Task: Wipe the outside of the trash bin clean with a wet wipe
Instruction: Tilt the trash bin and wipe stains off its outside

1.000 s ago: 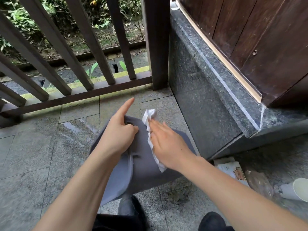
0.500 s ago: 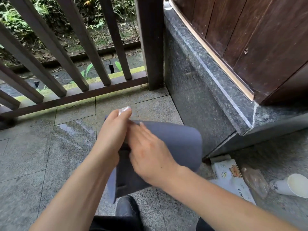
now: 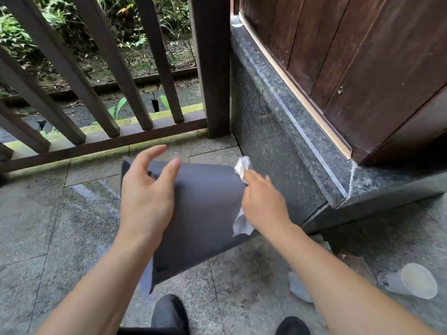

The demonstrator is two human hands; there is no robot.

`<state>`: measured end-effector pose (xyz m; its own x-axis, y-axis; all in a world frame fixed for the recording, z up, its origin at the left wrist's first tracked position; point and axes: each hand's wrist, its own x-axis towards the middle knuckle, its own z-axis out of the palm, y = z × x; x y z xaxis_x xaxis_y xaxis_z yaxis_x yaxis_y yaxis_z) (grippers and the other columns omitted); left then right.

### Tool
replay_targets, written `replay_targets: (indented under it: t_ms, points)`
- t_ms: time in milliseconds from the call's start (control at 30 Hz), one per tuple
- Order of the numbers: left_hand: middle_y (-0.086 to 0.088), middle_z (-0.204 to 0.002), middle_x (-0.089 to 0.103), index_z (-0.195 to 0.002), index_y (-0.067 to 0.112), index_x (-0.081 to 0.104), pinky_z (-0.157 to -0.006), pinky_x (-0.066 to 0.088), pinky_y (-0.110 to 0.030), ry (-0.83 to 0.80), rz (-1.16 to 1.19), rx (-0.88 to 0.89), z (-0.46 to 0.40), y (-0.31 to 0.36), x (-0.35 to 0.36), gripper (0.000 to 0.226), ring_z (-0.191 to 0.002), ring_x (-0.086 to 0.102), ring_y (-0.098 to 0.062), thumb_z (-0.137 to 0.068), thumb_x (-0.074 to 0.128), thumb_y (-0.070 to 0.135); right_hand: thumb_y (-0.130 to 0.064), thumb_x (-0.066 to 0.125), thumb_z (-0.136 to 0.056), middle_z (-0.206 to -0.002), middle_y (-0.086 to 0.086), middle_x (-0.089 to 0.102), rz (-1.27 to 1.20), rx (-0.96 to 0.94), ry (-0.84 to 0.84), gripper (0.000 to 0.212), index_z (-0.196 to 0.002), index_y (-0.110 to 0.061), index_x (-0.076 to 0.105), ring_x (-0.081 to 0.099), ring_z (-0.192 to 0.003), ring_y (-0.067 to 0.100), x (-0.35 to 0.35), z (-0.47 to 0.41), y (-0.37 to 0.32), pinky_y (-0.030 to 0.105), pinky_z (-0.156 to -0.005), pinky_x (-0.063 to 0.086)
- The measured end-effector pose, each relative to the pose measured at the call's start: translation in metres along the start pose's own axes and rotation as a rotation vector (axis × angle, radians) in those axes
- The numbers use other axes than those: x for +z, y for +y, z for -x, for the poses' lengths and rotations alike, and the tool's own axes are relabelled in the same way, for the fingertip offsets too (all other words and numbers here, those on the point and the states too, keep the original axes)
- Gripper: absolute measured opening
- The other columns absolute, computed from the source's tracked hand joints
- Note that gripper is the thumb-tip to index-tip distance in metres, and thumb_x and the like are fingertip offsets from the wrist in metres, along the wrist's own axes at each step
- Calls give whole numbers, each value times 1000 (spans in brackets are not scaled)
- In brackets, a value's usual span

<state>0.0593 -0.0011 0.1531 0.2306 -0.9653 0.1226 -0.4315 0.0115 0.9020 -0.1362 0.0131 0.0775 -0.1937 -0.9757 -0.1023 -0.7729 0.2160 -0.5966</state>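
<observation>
A dark grey trash bin [image 3: 203, 213] is tipped on the stone floor in front of me, one flat side facing up. My left hand [image 3: 147, 197] rests on its left part with the fingers spread and partly lifted off the surface. My right hand [image 3: 262, 204] presses a crumpled white wet wipe [image 3: 242, 166] against the bin's right edge; another corner of the wipe hangs out below the palm. The bin's opening is hidden from view.
A dark granite step [image 3: 285, 146] runs close along the bin's right side under a wooden door [image 3: 350, 56]. A wooden railing [image 3: 108, 93] stands behind. A paper cup [image 3: 411, 280] and wrappers lie at lower right. My shoes [image 3: 169, 313] are at the bottom.
The bin has been turned so a broad flat side faces up. My right hand slid with the wipe from the bin's middle to its right edge. My left hand opened its fingers.
</observation>
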Motion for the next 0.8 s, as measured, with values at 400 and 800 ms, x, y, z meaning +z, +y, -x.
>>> replay_targets:
  t_ms: [400,800]
  points:
    - [17,-60,59,-130,32,63,-58,41,-14,-89,-109,244,9,5,2,36,-57,55,0,-100,49,45,10,50,-85,-149,11,49,-151,-442,73,66,-148,-8,42,42,-141,29,18,42,-81,42,-119,30]
    - [-14,-86,68,-140,30,56,-68,52,-37,56,502,-597,-15,-10,-7,65,-76,60,-29,-91,41,-12,-12,30,-86,-160,14,37,54,-589,-48,69,-154,-5,34,26,-153,24,24,87,-92,42,-124,21]
